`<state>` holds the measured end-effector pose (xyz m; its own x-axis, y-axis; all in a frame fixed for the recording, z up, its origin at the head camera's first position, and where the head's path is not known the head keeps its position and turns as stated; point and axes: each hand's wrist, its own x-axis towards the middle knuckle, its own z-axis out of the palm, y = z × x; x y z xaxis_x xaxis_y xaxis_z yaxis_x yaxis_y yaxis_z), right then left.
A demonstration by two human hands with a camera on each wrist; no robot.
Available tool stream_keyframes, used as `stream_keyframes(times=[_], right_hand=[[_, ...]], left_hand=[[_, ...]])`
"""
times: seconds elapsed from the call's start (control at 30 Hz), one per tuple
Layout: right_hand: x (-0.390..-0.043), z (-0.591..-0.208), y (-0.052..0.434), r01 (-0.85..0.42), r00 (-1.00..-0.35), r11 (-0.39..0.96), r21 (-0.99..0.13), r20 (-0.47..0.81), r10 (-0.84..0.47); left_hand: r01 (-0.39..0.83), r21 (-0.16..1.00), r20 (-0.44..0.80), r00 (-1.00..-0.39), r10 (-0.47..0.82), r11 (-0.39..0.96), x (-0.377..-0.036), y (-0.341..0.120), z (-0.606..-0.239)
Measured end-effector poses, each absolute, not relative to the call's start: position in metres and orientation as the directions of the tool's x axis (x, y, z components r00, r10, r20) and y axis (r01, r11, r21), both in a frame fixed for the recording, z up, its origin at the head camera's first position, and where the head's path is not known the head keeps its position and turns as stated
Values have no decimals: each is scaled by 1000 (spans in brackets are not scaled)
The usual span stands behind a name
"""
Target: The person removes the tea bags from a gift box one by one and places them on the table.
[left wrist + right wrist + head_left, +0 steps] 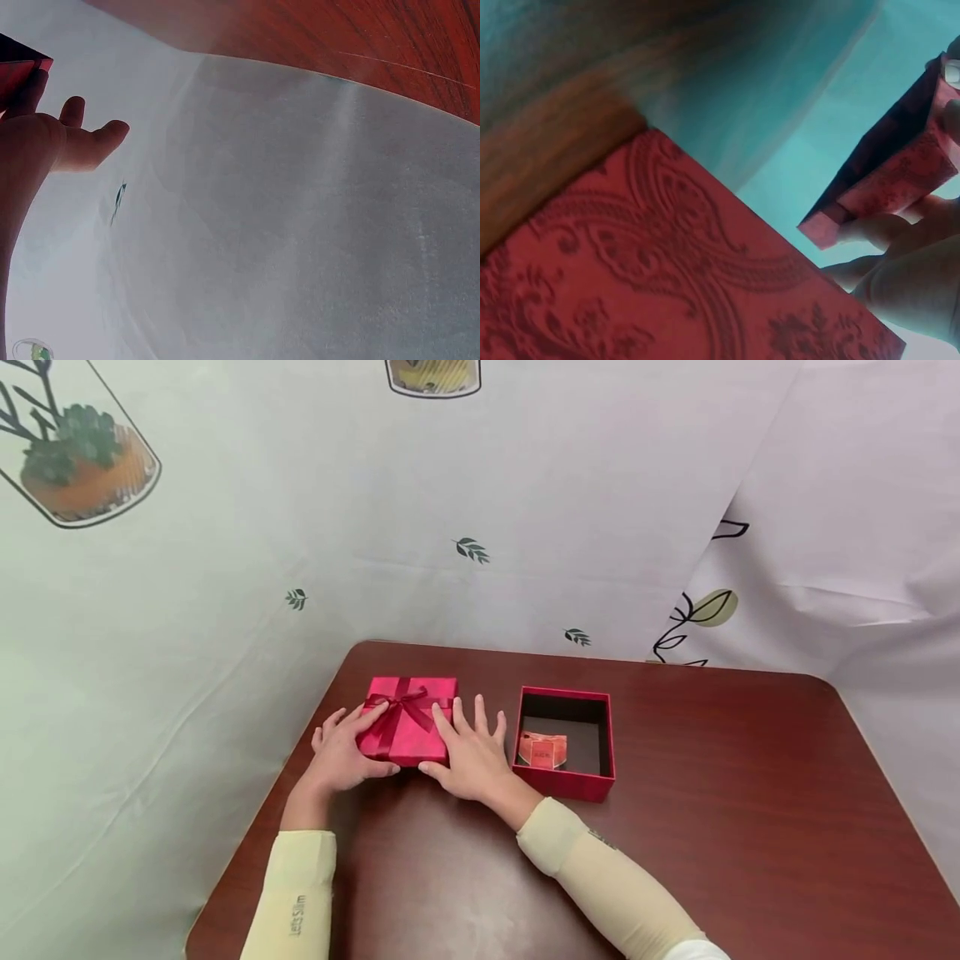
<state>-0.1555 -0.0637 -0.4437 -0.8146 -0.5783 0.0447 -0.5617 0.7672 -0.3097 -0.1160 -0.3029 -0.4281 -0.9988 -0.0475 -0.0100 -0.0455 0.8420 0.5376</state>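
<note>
The fingers (459, 720) of the right hand (468, 756) lie spread and straight along the right edge of the lid (408, 718), thumb hooked at its near corner, while the left hand (341, 752) cups the left edge, fingertips over the top and thumb at the front. Bracketed this way from both sides, the bowed lid rests flat on the tabletop (712, 827), likely so it can be lifted level. Just right of it stands the open box (564, 781) with a small orange packet (543, 750) inside. Both forearms, in pale sleeves (600, 877), angle inward from the near edge.
</note>
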Motion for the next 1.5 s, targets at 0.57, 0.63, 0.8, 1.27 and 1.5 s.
stream_keyframes(times=[0.57,0.63,0.8,1.27,1.5], right_hand=[[-156,-469,-71,-524,-827,780,-343,-16,-563],[-156,-471,-72,-521,-827,781,-344,-21,-561],[-158,-473,-74,-512,-826,786,-348,-53,-562],[-162,-479,-78,-493,-815,805,-329,-150,-560],[-162,-479,-79,-487,-814,815,-312,-177,-554]], left_hand=[[-83,502,-68,-996,-57,861,-121,-305,-445],[-84,499,-69,-996,-57,862,-122,-306,-447],[-92,496,-89,-995,-55,863,-125,-308,-455],[-99,506,-101,-993,-55,857,-129,-311,-474],[-113,512,-112,-992,-64,852,-132,-310,-480]])
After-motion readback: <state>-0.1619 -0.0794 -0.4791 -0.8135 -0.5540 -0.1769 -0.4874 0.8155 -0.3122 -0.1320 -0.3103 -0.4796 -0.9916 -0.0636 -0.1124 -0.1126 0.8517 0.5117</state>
